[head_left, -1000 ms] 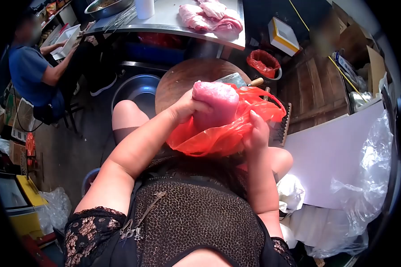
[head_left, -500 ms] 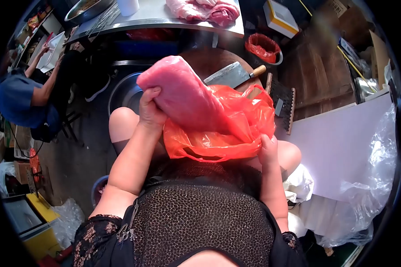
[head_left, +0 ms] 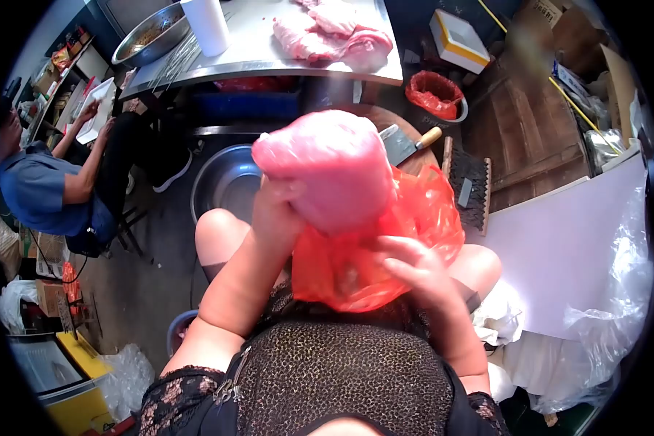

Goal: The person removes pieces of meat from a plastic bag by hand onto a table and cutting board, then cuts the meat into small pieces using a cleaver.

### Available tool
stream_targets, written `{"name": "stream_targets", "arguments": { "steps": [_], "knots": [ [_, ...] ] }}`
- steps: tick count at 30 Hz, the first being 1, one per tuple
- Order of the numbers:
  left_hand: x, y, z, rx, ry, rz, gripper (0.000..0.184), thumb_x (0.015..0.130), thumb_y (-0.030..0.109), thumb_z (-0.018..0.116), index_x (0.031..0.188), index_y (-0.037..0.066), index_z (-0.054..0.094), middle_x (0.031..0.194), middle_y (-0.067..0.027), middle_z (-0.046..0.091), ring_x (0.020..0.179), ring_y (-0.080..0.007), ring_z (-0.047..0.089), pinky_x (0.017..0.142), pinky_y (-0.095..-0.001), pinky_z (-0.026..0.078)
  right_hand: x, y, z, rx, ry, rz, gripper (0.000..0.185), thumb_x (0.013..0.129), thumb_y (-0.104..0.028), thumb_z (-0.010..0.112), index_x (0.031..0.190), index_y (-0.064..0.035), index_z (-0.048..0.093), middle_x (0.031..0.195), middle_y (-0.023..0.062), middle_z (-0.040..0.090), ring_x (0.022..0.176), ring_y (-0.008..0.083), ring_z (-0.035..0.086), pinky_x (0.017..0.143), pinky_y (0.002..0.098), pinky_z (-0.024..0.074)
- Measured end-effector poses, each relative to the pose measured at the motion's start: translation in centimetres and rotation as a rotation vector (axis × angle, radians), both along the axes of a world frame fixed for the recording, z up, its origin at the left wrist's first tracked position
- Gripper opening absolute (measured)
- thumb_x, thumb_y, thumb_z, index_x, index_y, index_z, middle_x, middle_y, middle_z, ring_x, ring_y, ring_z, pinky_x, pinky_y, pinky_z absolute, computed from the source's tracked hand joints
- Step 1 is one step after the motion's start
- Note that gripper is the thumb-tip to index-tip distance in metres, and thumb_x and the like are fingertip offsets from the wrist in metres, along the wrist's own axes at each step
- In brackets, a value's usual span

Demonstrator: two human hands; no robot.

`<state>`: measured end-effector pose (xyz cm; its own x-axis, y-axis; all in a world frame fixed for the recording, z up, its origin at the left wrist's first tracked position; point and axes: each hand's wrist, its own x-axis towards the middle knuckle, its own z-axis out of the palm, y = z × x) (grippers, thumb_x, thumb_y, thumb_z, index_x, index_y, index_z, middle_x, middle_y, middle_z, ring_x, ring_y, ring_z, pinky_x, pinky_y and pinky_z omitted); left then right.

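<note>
- At left, the raw meat (head_left: 327, 167), held above your lap, might slip, because it looks smooth and mainly your left grip (head_left: 277, 200) carries it.
- At right, the red bag (head_left: 334, 265) might drop, since its plastic is loose.
- Your left grip is wrapped around the meat's near left side.
- Your right grip (head_left: 416, 267) has fingers apart at the red bag; touching it or not, I cannot tell.

We sit with our left knee (head_left: 216, 236) and right knee (head_left: 485, 267) apart, both forearms stretched forward between them. Our left hand (head_left: 276, 209) is raised in a grip, its fingers partly hidden. Our right hand (head_left: 414, 267) sits lower and nearer our torso, slightly blurred, its fingers loosely spread and pointing inward, the wrist angled left.
</note>
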<state>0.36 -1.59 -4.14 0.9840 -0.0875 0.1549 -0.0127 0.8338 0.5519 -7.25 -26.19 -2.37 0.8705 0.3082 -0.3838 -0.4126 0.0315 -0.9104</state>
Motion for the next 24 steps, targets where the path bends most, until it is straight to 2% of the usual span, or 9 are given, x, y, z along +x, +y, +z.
{"name": "stream_targets", "arguments": {
  "steps": [4, 6, 8, 10, 11, 13, 14, 17, 24],
  "knots": [
    [-0.3, -1.5, 1.8, 0.598, -0.454, -0.006, 0.068, 0.075, 0.023, 0.077, 0.131, 0.000, 0.048, 0.124, -0.0116, 0.060, 0.106, -0.0236, 0.061, 0.097, -0.0375, 0.045, 0.4, 1.3, -3.1, 0.541, 0.193, -0.050, 0.049, 0.091, -0.022, 0.066, 0.129, 0.0043, 0.049, 0.121, 0.0109, 0.061, 0.104, 0.0169, 0.060, 0.084, 0.0295, 0.0508],
    [-0.9, -2.6, 0.8, 0.306, -0.444, -0.107, 0.051, 0.078, 0.026, 0.076, 0.115, 0.002, 0.051, 0.115, -0.0158, 0.061, 0.100, -0.0251, 0.060, 0.090, -0.0391, 0.045, 0.3, 3.4, -0.2, 0.623, 0.180, -0.229, 0.047, 0.091, -0.023, 0.066, 0.126, 0.0043, 0.052, 0.118, 0.0112, 0.061, 0.100, 0.0165, 0.061, 0.081, 0.0306, 0.0517],
    [-2.0, -3.5, 2.7, 0.098, -0.519, -0.138, 0.033, 0.086, 0.031, 0.070, 0.093, 0.007, 0.049, 0.101, -0.0210, 0.060, 0.091, -0.0286, 0.058, 0.082, -0.0427, 0.046, 0.1, 5.1, 6.7, 0.596, 0.609, -0.378, 0.052, 0.095, -0.038, 0.060, 0.131, -0.0012, 0.050, 0.120, 0.0133, 0.062, 0.116, 0.0187, 0.057, 0.090, 0.0327, 0.0518],
    [-4.7, -5.7, 8.1, -0.049, -0.524, -0.072, 0.028, 0.092, 0.029, 0.063, 0.091, 0.009, 0.044, 0.097, -0.0217, 0.056, 0.086, -0.0316, 0.055, 0.081, -0.0461, 0.045, -2.4, 2.0, 2.4, 0.340, 0.201, -0.367, 0.027, 0.093, -0.018, 0.055, 0.106, 0.0034, 0.064, 0.099, 0.0123, 0.069, 0.088, 0.0226, 0.067, 0.078, 0.0370, 0.0540],
    [-5.8, -6.9, 9.5, -0.274, -0.435, -0.051, 0.023, 0.095, 0.026, 0.059, 0.094, 0.010, 0.042, 0.098, -0.0215, 0.055, 0.085, -0.0325, 0.054, 0.081, -0.0476, 0.044, -3.4, 0.4, 0.8, 0.621, 0.367, -0.319, 0.031, 0.092, -0.014, 0.059, 0.115, 0.0057, 0.055, 0.107, 0.0088, 0.064, 0.092, 0.0162, 0.061, 0.080, 0.0311, 0.0512],
    [-6.6, -6.3, 10.5, 0.084, -0.468, 0.188, 0.044, 0.091, 0.060, 0.052, 0.086, 0.017, 0.051, 0.086, -0.0109, 0.064, 0.076, -0.0280, 0.062, 0.074, -0.0400, 0.049, -3.7, 0.0, 2.4, 0.468, 0.243, -0.173, 0.029, 0.091, -0.011, 0.060, 0.115, 0.0049, 0.056, 0.105, 0.0088, 0.064, 0.090, 0.0150, 0.061, 0.079, 0.0295, 0.0505],
    [-2.7, -1.9, 11.6, 0.357, -0.793, -0.332, 0.040, 0.091, 0.057, 0.056, 0.093, 0.018, 0.051, 0.090, -0.0105, 0.065, 0.078, -0.0264, 0.063, 0.074, -0.0391, 0.049, -3.8, 0.4, 2.3, 0.481, 0.242, -0.165, 0.029, 0.091, -0.011, 0.060, 0.115, 0.0049, 0.056, 0.105, 0.0088, 0.064, 0.090, 0.0150, 0.061, 0.079, 0.0295, 0.0505],
    [-2.2, -2.3, 9.7, 0.152, -0.992, -0.177, 0.039, 0.091, 0.057, 0.057, 0.094, 0.018, 0.051, 0.091, -0.0105, 0.065, 0.079, -0.0264, 0.063, 0.075, -0.0391, 0.049, -3.9, 1.1, 2.2, 0.441, -0.231, -0.161, 0.031, 0.093, -0.012, 0.059, 0.118, 0.0050, 0.054, 0.104, 0.0085, 0.064, 0.090, 0.0150, 0.061, 0.079, 0.0291, 0.0499],
    [-2.9, -2.7, 9.9, 0.123, -1.076, -0.146, 0.038, 0.090, 0.055, 0.059, 0.096, 0.019, 0.050, 0.092, -0.0104, 0.065, 0.080, -0.0266, 0.064, 0.076, -0.0391, 0.049, -4.4, 0.4, 4.4, 0.355, -0.275, -0.086, 0.033, 0.094, -0.013, 0.058, 0.120, 0.0049, 0.052, 0.105, 0.0082, 0.063, 0.091, 0.0155, 0.061, 0.080, 0.0293, 0.0496]
  ]
}}
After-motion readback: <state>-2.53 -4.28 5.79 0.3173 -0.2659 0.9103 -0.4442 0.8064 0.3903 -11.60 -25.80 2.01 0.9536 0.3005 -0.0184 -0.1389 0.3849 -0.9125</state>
